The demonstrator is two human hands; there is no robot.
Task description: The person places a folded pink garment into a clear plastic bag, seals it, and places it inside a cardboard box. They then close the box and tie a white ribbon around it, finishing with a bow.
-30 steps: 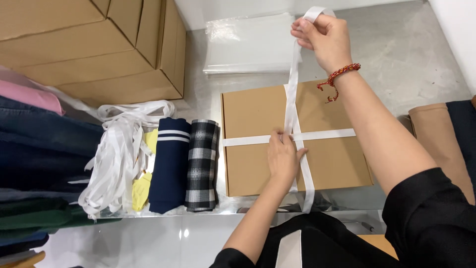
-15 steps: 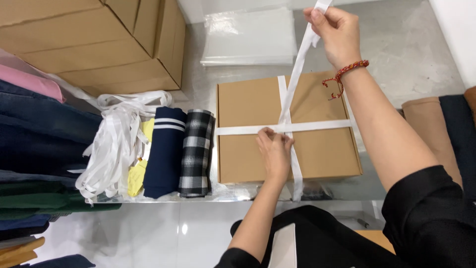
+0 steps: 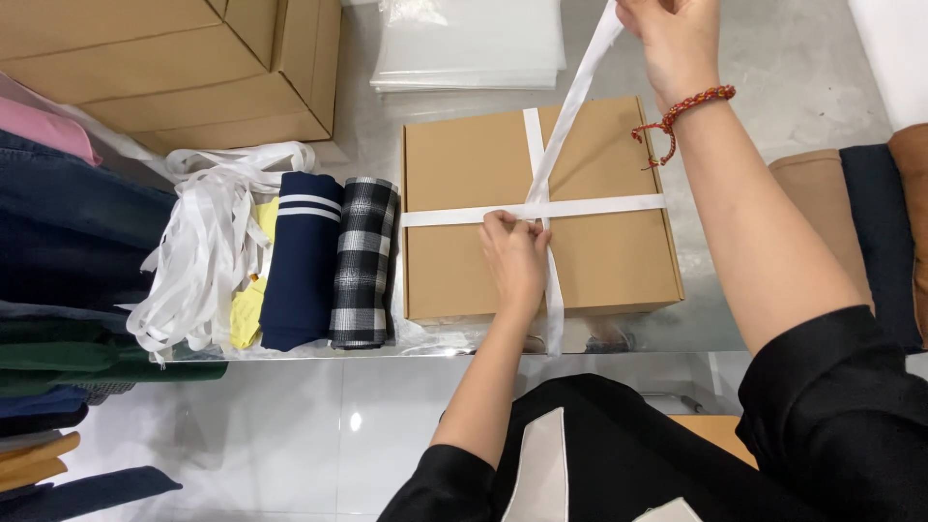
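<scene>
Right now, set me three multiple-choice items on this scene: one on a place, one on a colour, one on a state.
1. Where does the left hand press?
A. on the ribbon crossing
B. on the plastic bags
C. on the big cartons

2. What colour is the ribbon round the brown box?
A. red
B. white
C. black

3. How is the ribbon end in the right hand?
A. lying slack
B. cut off
C. pulled up taut

Answers: 1 A, fingers sit where the bands cross; 2 B, both bands are white; 3 C, it runs straight up to the raised hand.
</scene>
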